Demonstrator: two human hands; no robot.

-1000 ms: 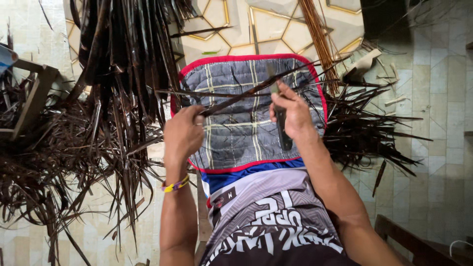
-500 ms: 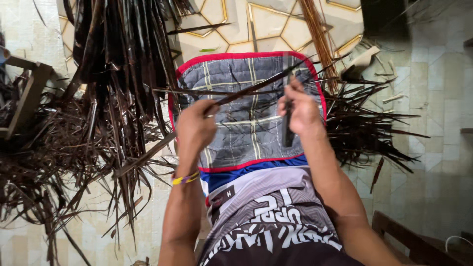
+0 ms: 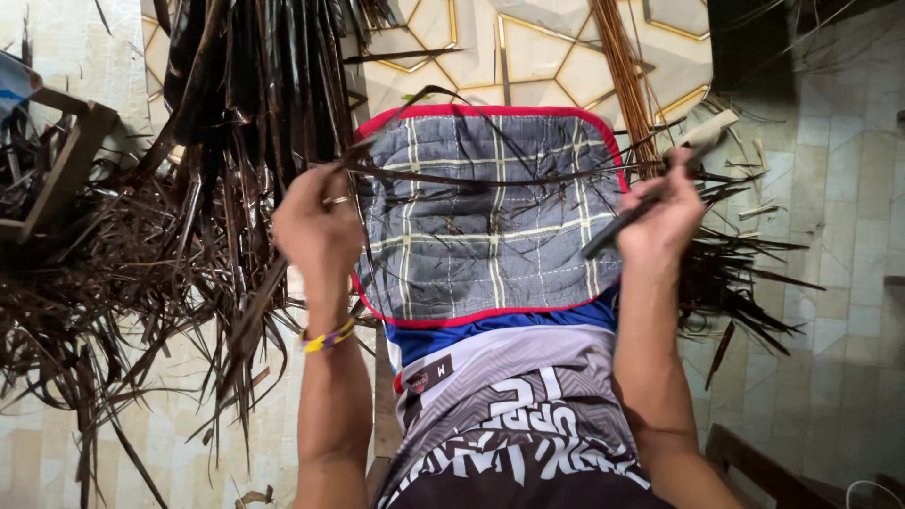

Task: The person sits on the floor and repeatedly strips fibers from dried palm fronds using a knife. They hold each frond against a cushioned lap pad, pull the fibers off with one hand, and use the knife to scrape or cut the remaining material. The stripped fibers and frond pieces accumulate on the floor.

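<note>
My left hand (image 3: 319,226) pinches one end of a long dark dried leaf strip (image 3: 471,179) that stretches across a grey plaid quilted cloth with red edging (image 3: 490,254) on my lap. My right hand (image 3: 665,212) grips a dark-handled knife (image 3: 613,231) and also touches the strip's right end. A ring sits on a left finger and a yellow and purple band circles the left wrist. Both hands are spread wide apart over the cloth.
A big heap of dark dried palm leaves (image 3: 170,217) lies at my left. More stripped leaves (image 3: 735,273) and a bundle of thin brown ribs (image 3: 622,75) lie at my right. A wooden stool (image 3: 57,160) stands far left. The floor is patterned tile (image 3: 537,47).
Both hands have moved apart, the left to the left and the right to the right, pulling the strip out flat across the cloth. The knife has travelled along the strip.
</note>
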